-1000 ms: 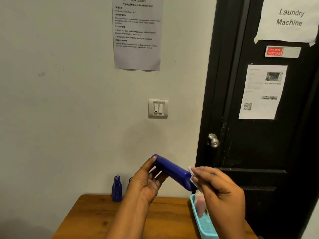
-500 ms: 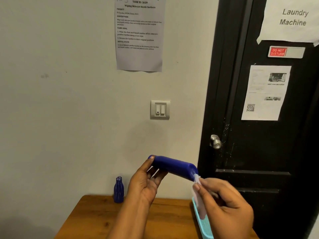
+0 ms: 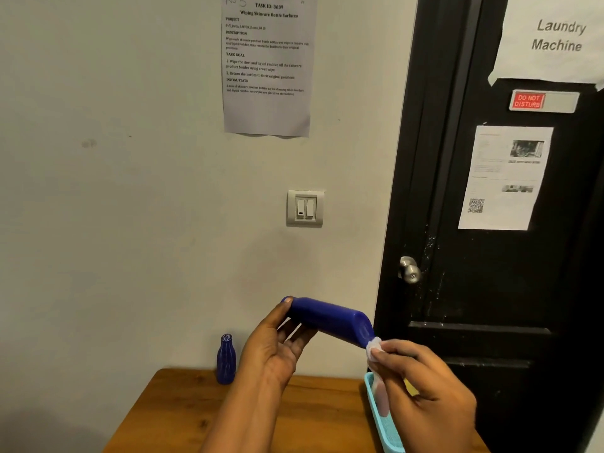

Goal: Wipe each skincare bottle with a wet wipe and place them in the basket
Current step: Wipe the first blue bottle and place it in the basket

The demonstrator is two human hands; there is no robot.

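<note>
half a second on, pinching wipe (image 3: 372,348) in right hand (image 3: 428,387) lower on bottle (image 3: 327,317) base, gripping other end in left hand (image 3: 277,348) above table (image 3: 183,416); likely nearly ready for basket (image 3: 389,436).

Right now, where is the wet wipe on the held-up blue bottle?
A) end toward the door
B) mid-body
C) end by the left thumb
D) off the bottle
A: the right hand pinches the wet wipe against the door-side end of the blue bottle.
</note>
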